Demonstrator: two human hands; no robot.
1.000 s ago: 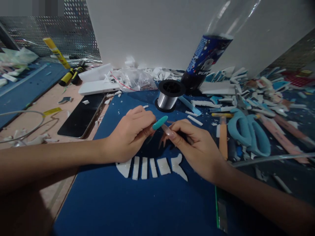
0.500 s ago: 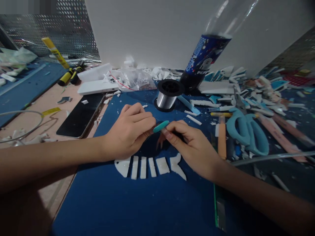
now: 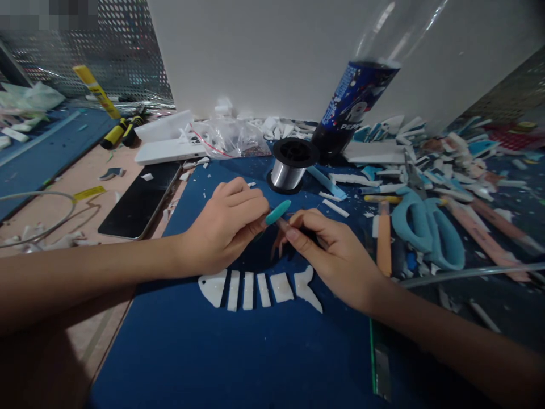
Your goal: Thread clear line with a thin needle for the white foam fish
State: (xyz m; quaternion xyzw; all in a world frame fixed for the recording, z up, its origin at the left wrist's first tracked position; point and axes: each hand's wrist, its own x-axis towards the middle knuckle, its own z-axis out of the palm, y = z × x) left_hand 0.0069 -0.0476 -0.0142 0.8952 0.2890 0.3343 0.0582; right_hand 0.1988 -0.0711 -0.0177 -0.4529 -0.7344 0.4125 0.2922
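The blue mat [image 3: 238, 352] covers most of the bench, its left edge running beside a dark phone [image 3: 138, 201] and its right side crowded with offcuts. A tall bottle [image 3: 353, 102] stands at the back, and pale blue scissors [image 3: 426, 230] lie to the right. A spool [image 3: 292, 165] of shiny thread sits just beyond the hands. A row of white pieces [image 3: 259, 287], laid out like a fish skeleton, lies just in front of them. The left hand [image 3: 221, 230] is curled, its fingertips pinching the lower end of a small teal piece [image 3: 277, 212], which is held above the mat's middle and tilts up to the right. The right hand [image 3: 336, 255] is also curled, thumb and forefinger drawn together close under that piece; I cannot tell whether they grip it or something thin of their own. The teal piece looks light and probably soft enough to dent or snap, so a gentle pinch near its ends suits it. Open room lies toward the near edge; the spool and the white row hem in the space between.
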